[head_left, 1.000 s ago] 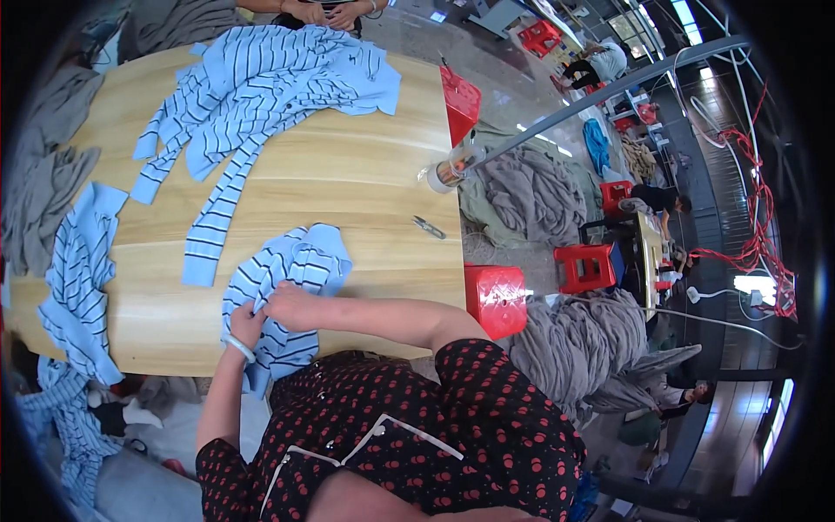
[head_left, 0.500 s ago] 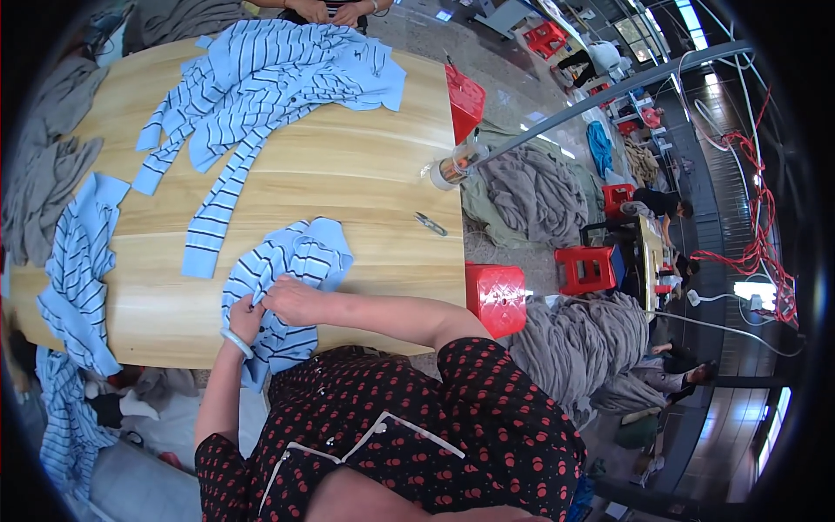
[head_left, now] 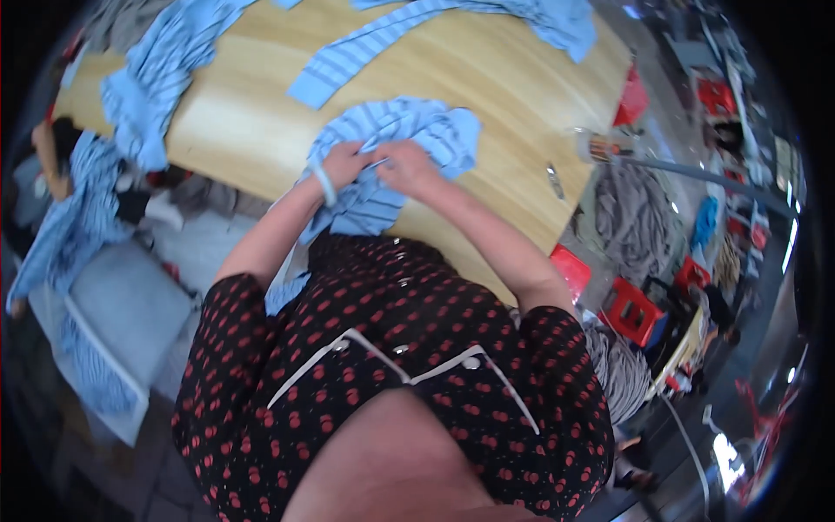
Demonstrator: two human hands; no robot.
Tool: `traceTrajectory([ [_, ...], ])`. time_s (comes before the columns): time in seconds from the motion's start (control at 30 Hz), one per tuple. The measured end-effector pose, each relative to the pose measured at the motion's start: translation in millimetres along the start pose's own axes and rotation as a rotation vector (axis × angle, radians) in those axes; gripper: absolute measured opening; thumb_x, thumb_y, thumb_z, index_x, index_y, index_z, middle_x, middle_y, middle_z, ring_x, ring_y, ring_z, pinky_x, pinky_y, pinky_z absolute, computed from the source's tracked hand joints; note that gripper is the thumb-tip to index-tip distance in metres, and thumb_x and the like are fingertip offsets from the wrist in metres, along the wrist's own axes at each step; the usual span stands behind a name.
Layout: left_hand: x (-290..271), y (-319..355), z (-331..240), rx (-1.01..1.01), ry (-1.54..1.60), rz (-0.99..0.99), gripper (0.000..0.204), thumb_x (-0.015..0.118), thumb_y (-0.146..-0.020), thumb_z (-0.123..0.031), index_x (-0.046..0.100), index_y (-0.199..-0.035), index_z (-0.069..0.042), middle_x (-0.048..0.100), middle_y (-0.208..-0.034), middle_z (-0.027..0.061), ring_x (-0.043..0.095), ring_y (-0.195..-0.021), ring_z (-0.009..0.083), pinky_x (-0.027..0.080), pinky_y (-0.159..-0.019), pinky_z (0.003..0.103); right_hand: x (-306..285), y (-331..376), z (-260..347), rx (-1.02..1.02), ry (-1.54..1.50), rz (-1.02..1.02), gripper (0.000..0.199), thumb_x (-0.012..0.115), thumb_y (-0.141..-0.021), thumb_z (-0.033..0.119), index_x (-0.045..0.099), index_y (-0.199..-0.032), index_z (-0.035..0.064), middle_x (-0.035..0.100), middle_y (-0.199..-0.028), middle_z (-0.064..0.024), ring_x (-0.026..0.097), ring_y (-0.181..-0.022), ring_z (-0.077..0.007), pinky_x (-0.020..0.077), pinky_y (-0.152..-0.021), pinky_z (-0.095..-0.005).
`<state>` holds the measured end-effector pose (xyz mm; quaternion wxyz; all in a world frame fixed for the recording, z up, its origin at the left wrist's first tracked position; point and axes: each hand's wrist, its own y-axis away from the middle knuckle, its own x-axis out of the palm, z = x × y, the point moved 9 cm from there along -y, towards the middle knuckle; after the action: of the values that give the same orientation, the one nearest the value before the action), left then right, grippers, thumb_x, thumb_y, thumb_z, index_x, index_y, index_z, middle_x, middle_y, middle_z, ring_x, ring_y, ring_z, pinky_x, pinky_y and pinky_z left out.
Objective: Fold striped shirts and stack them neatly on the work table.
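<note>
A light blue garment (head_left: pixel 435 130) with dark stripes lies bunched at the table's near edge, part of it hanging over toward my lap. My left hand (head_left: pixel 345 163), with a pale bangle at the wrist, is closed on a fold of it. Beside it, almost touching, my right hand (head_left: pixel 404 167) pinches the same cloth. The fingertips meet over the fabric, and some blur hides whatever small detail lies between them.
Thread snips (head_left: pixel 555 181) lie on the wooden table (head_left: pixel 252 113) to the right, near a clear container (head_left: pixel 600 146) at the edge. More striped garments (head_left: pixel 165 78) lie left and far. Another person's arm (head_left: pixel 54 165) shows at left. Red stools (head_left: pixel 631 311) and grey cloth piles (head_left: pixel 635 213) stand right.
The view has turned and dipped, so the table sits higher and tilted. Both hands stay on the bunched garment. Another person's arm now shows at the left; the person at the far side is out of view.
</note>
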<state>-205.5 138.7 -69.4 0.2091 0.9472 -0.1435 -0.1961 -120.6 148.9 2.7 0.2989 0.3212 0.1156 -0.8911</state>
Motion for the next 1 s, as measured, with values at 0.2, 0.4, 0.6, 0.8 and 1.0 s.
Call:
traceTrajectory([
  [0.2, -1, 5, -2, -0.071, 0.122, -0.001, 0.026, 0.054, -0.074, -0.025, 0.059, -0.078, 0.001, 0.055, -0.062, 0.0085, 0.047, -0.058, 0.0104, 0.039, -0.053, 0.027, -13, -2, 8, -0.029, -0.028, -0.110, 0.005, 0.052, -0.061, 0.004, 0.053, -0.064, 0.0012, 0.053, -0.060, -0.0165, 0.053, -0.057, -0.0322, 0.0423, -0.054, -0.0390],
  [0.4, 5, 5, 7, -0.128, 0.394, 0.039, 0.019, 0.053, -0.078, -0.020, 0.059, -0.076, -0.003, 0.051, -0.063, -0.0043, 0.042, -0.056, 0.0028, 0.034, -0.049, 0.019, -11, -3, 11, -0.025, 0.156, -0.055, 0.010, 0.052, -0.066, 0.004, 0.056, -0.075, 0.0014, 0.057, -0.071, -0.0132, 0.054, -0.070, -0.0276, 0.0404, -0.068, -0.0360],
  [0.6, -2, 10, -4, -0.110, 0.320, 0.018, 0.018, 0.052, -0.077, -0.018, 0.057, -0.076, -0.001, 0.053, -0.063, -0.0006, 0.044, -0.056, 0.0053, 0.036, -0.050, 0.021, -7, -2, 17, -0.106, 0.287, -0.022, 0.010, 0.053, -0.068, 0.003, 0.057, -0.076, 0.0010, 0.057, -0.071, -0.0125, 0.054, -0.071, -0.0263, 0.0381, -0.070, -0.0346],
  [0.8, 0, 19, -38, 0.084, -0.233, 0.031, 0.021, 0.046, -0.073, -0.017, 0.052, -0.075, 0.004, 0.053, -0.078, 0.0246, 0.051, -0.076, 0.0368, 0.040, -0.067, 0.040, -9, -2, 24, -0.163, 0.339, -0.048, 0.005, 0.051, -0.067, 0.004, 0.054, -0.070, 0.0030, 0.055, -0.067, -0.0118, 0.052, -0.068, -0.0261, 0.0360, -0.068, -0.0346],
  [1.0, -3, 27, -41, 0.196, -0.286, -0.320, 0.015, 0.045, -0.076, -0.014, 0.045, -0.074, 0.002, 0.050, -0.072, 0.0220, 0.050, -0.068, 0.0380, 0.039, -0.060, 0.043, 2, -3, 18, -0.185, 0.408, -0.008, 0.002, 0.049, -0.064, 0.003, 0.051, -0.064, 0.0039, 0.052, -0.064, -0.0116, 0.051, -0.066, -0.0266, 0.0353, -0.067, -0.0351],
])
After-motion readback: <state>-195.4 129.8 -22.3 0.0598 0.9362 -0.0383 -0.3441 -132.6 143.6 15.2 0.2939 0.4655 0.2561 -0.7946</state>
